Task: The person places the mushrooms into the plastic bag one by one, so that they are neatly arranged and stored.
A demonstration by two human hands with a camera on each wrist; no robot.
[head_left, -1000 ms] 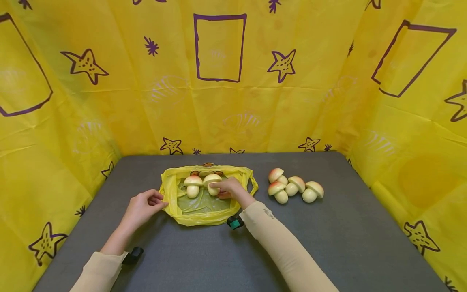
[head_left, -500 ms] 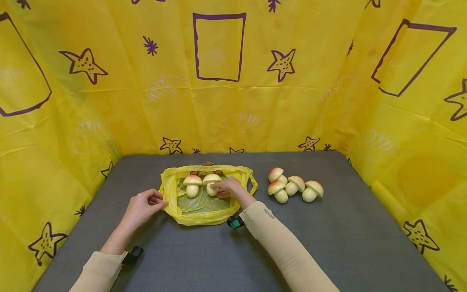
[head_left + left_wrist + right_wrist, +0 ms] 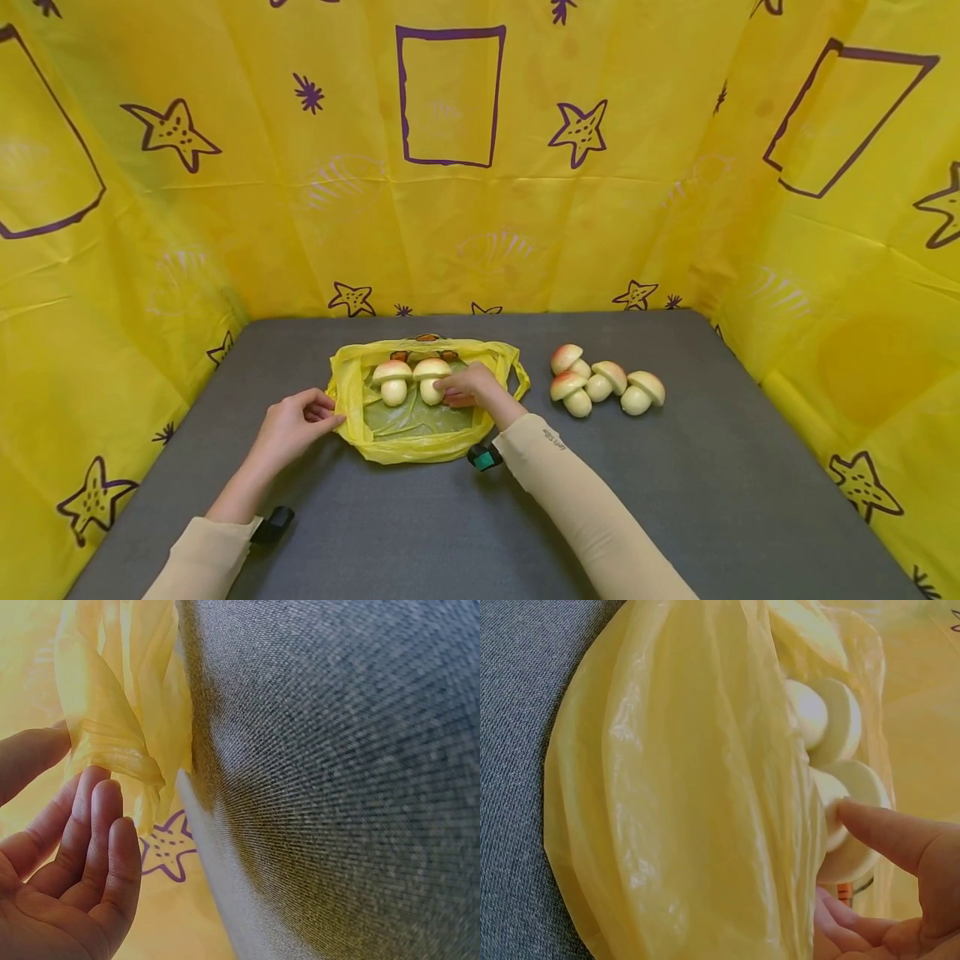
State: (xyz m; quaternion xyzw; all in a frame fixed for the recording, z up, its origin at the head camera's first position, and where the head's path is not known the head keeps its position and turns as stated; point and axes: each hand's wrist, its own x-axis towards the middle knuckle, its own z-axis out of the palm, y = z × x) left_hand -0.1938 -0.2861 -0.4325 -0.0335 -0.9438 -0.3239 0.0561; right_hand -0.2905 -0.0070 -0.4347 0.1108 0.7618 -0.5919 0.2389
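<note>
A yellow plastic bag (image 3: 416, 450) stands on the grey table with its mouth spread. Inside lie two toy mushrooms, the left mushroom (image 3: 393, 383) beside the right mushroom (image 3: 431, 379), stems towards me. My left hand (image 3: 292, 429) pinches the bag's left rim between thumb and fingers, as the left wrist view shows at the bag edge (image 3: 112, 742). Over the bag's right side reaches my right hand (image 3: 476, 387); one straight digit touches the right mushroom's stem (image 3: 831, 810). Its other fingers sit lower, partly hidden behind the bag, not wrapped round the mushroom.
Several more toy mushrooms (image 3: 600, 383) with reddish caps lie grouped on the table (image 3: 420, 533) to the right of the bag. A yellow cloth (image 3: 465, 233) with purple drawings walls in the back and both sides.
Both mushrooms in the bag have shifted slightly left, and the right one has turned more upright. My right hand's fingers have loosened from its stem. The left hand stays put.
</note>
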